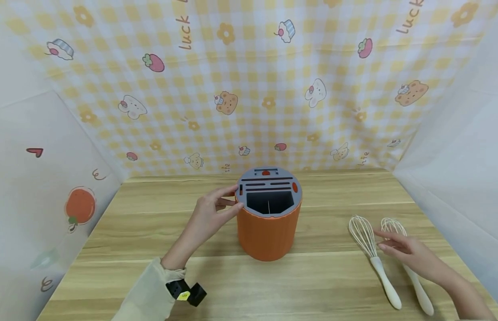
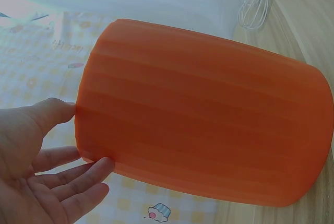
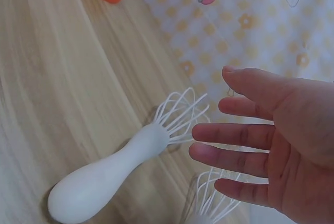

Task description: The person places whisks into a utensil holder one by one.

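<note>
An orange utensil holder (image 1: 266, 236) with a grey slotted lid (image 1: 268, 183) stands upright on the table, and a large divided opening shows at the lid's front. At its upper left edge, my left hand (image 1: 210, 214) touches the rim with thumb and fingertips. The left wrist view shows those fingers loosely spread beside the orange wall (image 2: 203, 114). Two whisks with pale handles lie on the right, a nearer-in whisk (image 1: 379, 266) and an outer whisk (image 1: 420, 292). Over them hovers my right hand (image 1: 417, 256), fingers extended and holding nothing; it partly hides the outer whisk.
The wooden table (image 1: 152, 209) meets a yellow checked cloth (image 1: 269, 80) at its back edge. White sheets hang at both sides, the left one (image 1: 28, 187) printed with fruit. A black camera (image 1: 186, 292) is strapped to the left wrist.
</note>
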A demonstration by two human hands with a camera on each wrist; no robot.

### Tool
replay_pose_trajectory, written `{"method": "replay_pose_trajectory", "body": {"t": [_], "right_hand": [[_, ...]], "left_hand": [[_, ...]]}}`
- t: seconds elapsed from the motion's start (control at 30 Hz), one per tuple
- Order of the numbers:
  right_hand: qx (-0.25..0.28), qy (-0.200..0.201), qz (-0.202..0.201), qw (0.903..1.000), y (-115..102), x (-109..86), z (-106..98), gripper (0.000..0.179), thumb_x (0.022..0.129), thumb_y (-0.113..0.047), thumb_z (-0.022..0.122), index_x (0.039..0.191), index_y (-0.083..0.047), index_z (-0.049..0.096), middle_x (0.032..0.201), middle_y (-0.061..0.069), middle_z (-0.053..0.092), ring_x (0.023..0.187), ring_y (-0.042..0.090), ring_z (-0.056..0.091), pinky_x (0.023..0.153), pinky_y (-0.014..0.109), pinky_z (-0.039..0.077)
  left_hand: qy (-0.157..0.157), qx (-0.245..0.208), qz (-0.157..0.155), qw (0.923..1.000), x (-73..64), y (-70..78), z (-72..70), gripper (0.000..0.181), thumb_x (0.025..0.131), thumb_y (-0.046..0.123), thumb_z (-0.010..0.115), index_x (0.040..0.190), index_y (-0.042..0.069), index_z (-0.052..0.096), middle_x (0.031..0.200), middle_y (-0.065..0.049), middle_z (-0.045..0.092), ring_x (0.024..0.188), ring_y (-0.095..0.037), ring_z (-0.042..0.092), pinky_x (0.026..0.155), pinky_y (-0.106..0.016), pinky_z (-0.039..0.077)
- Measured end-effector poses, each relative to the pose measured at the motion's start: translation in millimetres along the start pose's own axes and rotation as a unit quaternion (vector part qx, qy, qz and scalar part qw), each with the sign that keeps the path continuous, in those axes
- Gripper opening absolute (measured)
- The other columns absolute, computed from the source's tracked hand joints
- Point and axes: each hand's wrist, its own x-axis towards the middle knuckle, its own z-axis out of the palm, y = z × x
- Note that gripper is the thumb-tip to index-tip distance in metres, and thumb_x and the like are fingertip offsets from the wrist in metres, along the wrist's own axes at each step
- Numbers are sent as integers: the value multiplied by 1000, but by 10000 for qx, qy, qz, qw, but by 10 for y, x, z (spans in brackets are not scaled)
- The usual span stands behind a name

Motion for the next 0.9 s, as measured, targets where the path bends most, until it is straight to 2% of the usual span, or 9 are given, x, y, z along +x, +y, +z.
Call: {"method": "replay_pose_trajectory", "body": {"t": [0.17, 0.23, 0.37, 0.4, 0.6, 0.77, 0.9], "right_hand": [[28, -11, 59, 10000, 65, -64, 36, 38, 93, -10, 53, 125, 9, 49, 117, 29, 53, 88, -2, 57, 68, 20, 50], [86, 15, 54, 9999, 90, -85, 53, 37, 93, -9, 54, 124, 10, 49, 115, 23, 56, 88, -1, 57, 68, 20, 50], [186, 63, 67, 9998, 135, -128, 90, 37, 92, -6, 55, 124, 11, 48, 116, 0, 58, 86, 0, 57, 68, 20, 50], [190, 52, 78, 9998, 143, -139, 99, 37, 91, -6, 55, 124, 11, 48, 114, -2, 58, 86, 0, 57, 68, 20, 50], [327, -284, 165, 9989, 157, -169, 145, 39, 93, -7, 52, 124, 15, 44, 99, 13, 63, 82, 3, 58, 65, 21, 49], [468, -502, 296, 9972, 157, -180, 161, 40, 95, -10, 50, 123, 17, 42, 93, 8, 65, 76, 6, 60, 62, 23, 49], [590, -611, 465, 9953, 176, -177, 180, 41, 95, -10, 49, 123, 19, 41, 91, 9, 65, 72, 8, 60, 62, 23, 49]], "left_hand": [[-36, -63, -22, 10000, -3, -3, 1, 47, 83, 17, 69, 126, 7, 56, 116, -13, 59, 90, -21, 65, 73, -30, 53], [-41, -80, -16, 10000, -4, -2, 0, 47, 83, 17, 69, 127, 7, 56, 116, -14, 59, 90, -21, 65, 73, -29, 53], [-47, -70, 25, 10000, -1, -2, 0, 47, 83, 17, 69, 127, 6, 55, 117, -14, 59, 90, -21, 65, 73, -28, 53], [-49, -78, 28, 10000, 1, -3, 0, 47, 83, 17, 69, 127, 6, 55, 117, -14, 59, 90, -21, 65, 73, -28, 53], [-39, -139, -22, 9999, -1, -3, -6, 47, 83, 19, 69, 127, 7, 55, 117, -13, 59, 91, -21, 64, 73, -29, 53], [-41, -199, -29, 9998, -5, 0, -5, 47, 83, 18, 69, 127, 7, 55, 117, -13, 59, 91, -21, 64, 75, -28, 53], [-37, -226, -22, 9997, -2, 3, -3, 47, 83, 18, 69, 126, 6, 55, 118, -13, 59, 91, -21, 64, 75, -27, 53]]}}
